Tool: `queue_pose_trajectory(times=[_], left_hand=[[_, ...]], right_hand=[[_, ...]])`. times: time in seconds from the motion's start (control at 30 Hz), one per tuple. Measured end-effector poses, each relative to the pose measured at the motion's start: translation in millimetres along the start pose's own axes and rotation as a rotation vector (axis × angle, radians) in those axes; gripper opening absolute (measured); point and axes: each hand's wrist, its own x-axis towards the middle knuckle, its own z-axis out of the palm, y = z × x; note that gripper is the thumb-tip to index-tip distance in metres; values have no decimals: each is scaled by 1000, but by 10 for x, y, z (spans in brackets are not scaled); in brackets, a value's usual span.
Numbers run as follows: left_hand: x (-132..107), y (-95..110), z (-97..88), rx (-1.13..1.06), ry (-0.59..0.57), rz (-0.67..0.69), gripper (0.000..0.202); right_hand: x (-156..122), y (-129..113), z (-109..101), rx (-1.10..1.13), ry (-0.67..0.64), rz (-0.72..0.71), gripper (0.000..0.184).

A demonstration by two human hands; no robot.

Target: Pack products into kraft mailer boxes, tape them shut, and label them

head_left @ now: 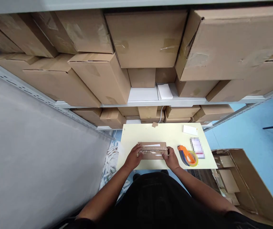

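Note:
A small brown cardboard box (152, 155) lies on the pale yellow table (131, 133), with shiny clear tape along its top. My left hand (134, 156) grips its left end, thumb on the top face. At the right end, my right hand (171, 158) is closed round the box the same way. Just right of that hand rests an orange tape dispenser (186, 155) with a yellowish roll. Beyond the dispenser lies a blurred printed item (197, 148), and farther back a white flat box (190, 130).
Shelves (141, 103) packed with cardboard boxes (148, 38) rise behind the table. A large open carton (248, 181) holding smaller boxes stands at the right. White strips (111, 159) litter the floor at left, beside a grey wall (43, 143). A cardboard scrap (155, 124) sits at the table's back edge.

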Motion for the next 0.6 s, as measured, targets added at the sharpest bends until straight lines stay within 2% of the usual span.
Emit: queue_pose_trajectory(times=[0.1,0.2,0.3,0.4,0.5,0.6], left_hand=[[-123,-32,144,124,64,78,37],[-86,-20,227,240,140,116,31],[-21,0,247,322,162,167,28],[-16,-4,243,377,162,199,30],[-45,4,248,402,150,180,31],[-66,63,257,400,122,102,30]], right_hand=[[12,-41,19,-12,-1,11,53],[-9,-70,-48,-23,-44,18,55],[-114,30,-289,-113,-54,-45,48],[-262,278,-638,-388,32,-71,40],[-343,544,-870,-664,57,93,38],[-320,710,-854,-776,-36,293,39]])
